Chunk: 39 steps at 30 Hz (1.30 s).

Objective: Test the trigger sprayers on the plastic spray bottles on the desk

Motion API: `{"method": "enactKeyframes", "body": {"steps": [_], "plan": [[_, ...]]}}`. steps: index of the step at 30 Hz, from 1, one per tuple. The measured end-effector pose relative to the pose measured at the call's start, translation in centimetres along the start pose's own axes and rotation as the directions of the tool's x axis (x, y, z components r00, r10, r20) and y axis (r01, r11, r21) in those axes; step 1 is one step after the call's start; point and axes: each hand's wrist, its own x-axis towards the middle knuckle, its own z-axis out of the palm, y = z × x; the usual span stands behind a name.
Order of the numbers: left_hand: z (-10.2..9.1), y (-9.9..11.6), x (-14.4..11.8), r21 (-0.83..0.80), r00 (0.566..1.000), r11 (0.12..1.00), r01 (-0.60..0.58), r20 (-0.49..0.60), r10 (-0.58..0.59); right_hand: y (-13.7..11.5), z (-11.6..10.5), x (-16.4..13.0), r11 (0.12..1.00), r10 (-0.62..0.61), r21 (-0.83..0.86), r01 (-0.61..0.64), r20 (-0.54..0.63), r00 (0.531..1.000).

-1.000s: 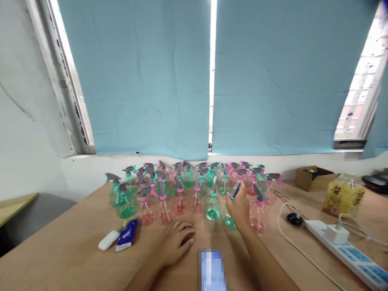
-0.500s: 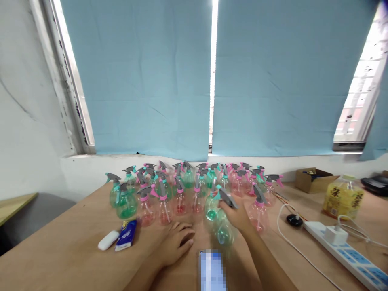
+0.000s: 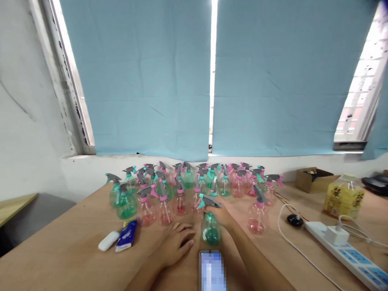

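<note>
My right hand (image 3: 223,217) grips a green spray bottle (image 3: 210,228) by the neck under its grey trigger head and holds it upright just above the wooden table (image 3: 69,250), in front of the group of bottles. My left hand (image 3: 176,241) lies flat on the table, palm down, fingers slightly apart, just left of that bottle and touching nothing else. Behind both hands stand several green and pink spray bottles (image 3: 163,192) in rows near the wall. A phone (image 3: 212,270) lies at the near edge between my forearms.
A white eraser-like block (image 3: 108,240) and a blue packet (image 3: 126,234) lie at the left. At the right are a pink bottle (image 3: 258,214), a white power strip (image 3: 348,248) with cables, a small black round object (image 3: 294,219), a yellow oil jug (image 3: 343,197) and a cardboard box (image 3: 316,178).
My right hand lifted a green bottle out of the front row and brought it left and toward me, beside my left hand. The left hand stayed still.
</note>
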Motion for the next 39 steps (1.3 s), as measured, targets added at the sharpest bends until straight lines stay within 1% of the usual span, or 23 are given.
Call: {"method": "enactKeyframes", "body": {"steps": [4,6,12,15,20,27,35,39], "plan": [[0.1,-0.1,-0.1,0.006,1.0,1.0,-0.006,-0.002,0.006,1.0,-0.4,0.7,0.997,0.031,0.066,-0.035,0.059,0.998],[0.1,0.0,-0.1,0.007,1.0,1.0,-0.011,-0.006,0.011,1.4,-0.4,0.8,0.995,0.037,0.088,-0.043,0.07,0.997],[-0.1,0.1,-0.1,0.018,1.0,1.0,0.001,0.003,-0.001,1.1,-0.2,0.6,0.998,-0.016,0.054,0.012,0.071,0.997],[0.0,0.0,-0.1,0.014,1.0,1.0,-0.006,-0.007,0.006,1.0,-0.2,0.6,0.999,-0.008,0.051,0.003,0.088,0.996],[0.0,0.0,-0.1,0.016,1.0,1.0,-0.003,0.004,0.003,1.2,0.0,0.6,0.993,0.053,0.1,-0.058,0.058,0.997],[0.1,0.0,-0.1,0.016,1.0,1.0,-0.004,-0.015,0.004,0.8,0.2,0.3,0.999,-0.01,0.037,0.007,0.076,0.997],[0.1,0.1,-0.1,0.02,1.0,1.0,0.009,-0.002,-0.009,1.4,0.1,0.5,0.995,0.043,0.09,-0.05,0.075,0.996],[0.2,-0.1,-0.1,0.025,1.0,1.0,-0.005,-0.011,0.005,1.2,0.3,0.3,0.998,0.005,0.066,-0.011,0.079,0.997]]}}
